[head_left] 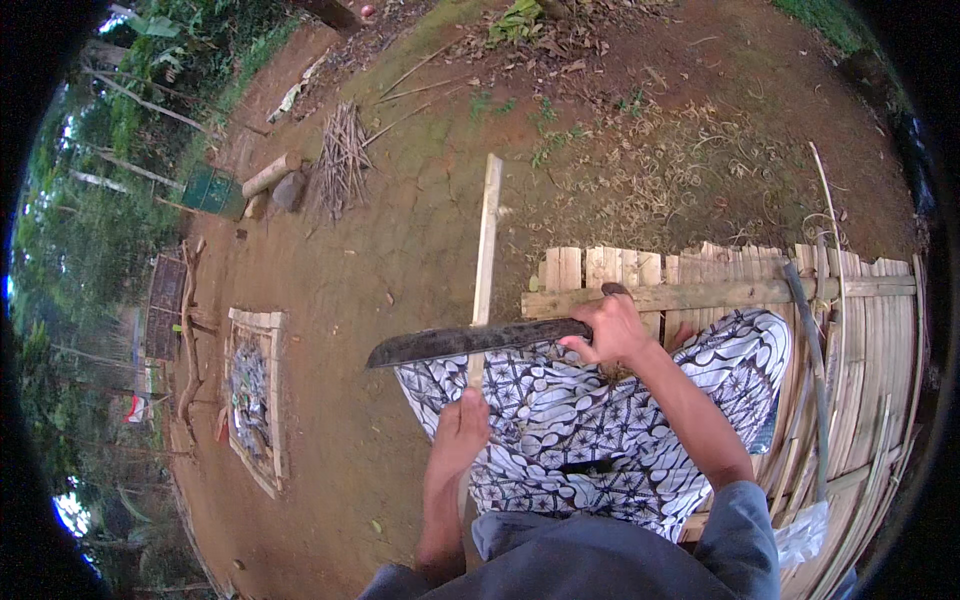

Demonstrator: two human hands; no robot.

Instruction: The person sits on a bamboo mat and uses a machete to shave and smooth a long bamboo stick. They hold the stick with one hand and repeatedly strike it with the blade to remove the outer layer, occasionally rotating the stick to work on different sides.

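My right hand [612, 332] is closed around the handle of a machete [450, 345], whose broad dark blade points left. The blade lies across a pale bamboo strip [488, 240], covering a short part of it. Just below the blade, my left hand [461, 432] grips the strip, which runs upward and away over the ground. Beneath both hands, a black-and-white patterned cloth [560, 420] covers my lap. Whether the blade's edge bites into the strip cannot be made out.
To my right is a bamboo slat platform [850, 370] with a grey-green pole [808, 350] and a clear plastic bag [803, 535] on it. Curly shavings [690, 170] litter the ground ahead. Further left are a stick bundle [345, 155], a log [270, 175] and a wooden frame [281, 400].
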